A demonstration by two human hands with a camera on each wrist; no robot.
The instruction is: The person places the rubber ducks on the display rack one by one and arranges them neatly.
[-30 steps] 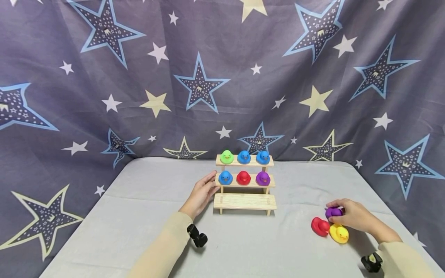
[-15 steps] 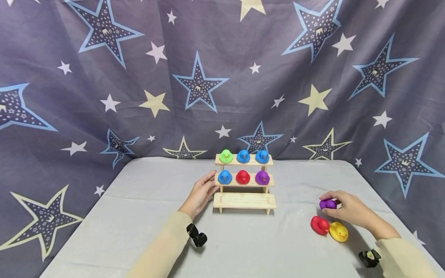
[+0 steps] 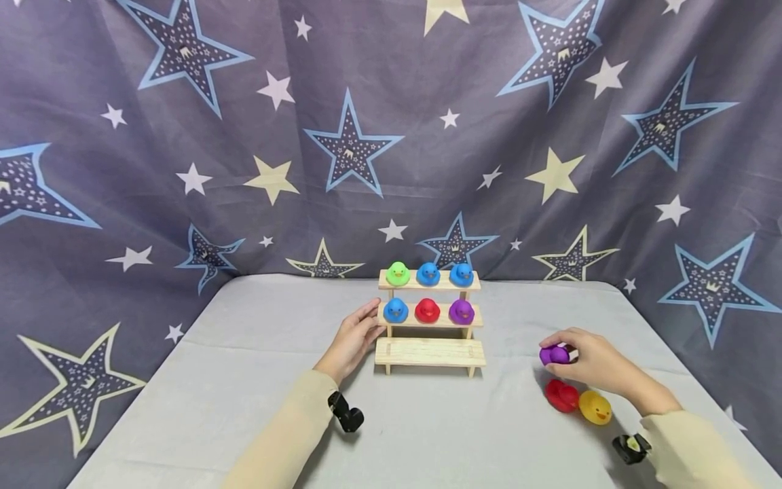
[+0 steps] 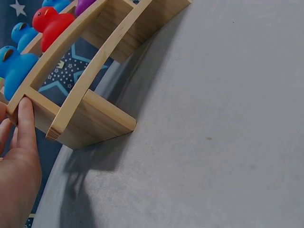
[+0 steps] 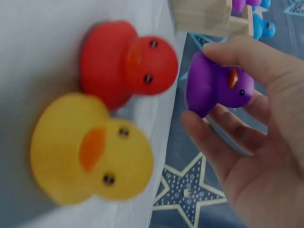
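The purple duck [image 3: 554, 354], smooth rounded rubber with an orange beak, sits in the right hand [image 3: 591, 367]; its grip is curled round the duck, thumb above, fingers beneath, lifted clear of the worktop [image 3: 244, 380]. Just at its 5 o'clock a glossy red duck [image 3: 562, 396] and yellow duck [image 3: 595, 407] lie touching each other on the pale grey cloth. At 9 o'clock, well apart, stands a three-step stand [image 3: 430, 353] of plain light wood with square edges; its bottom step is bare. The left hand [image 3: 354, 341] rests straight-fingered against the stand's left end.
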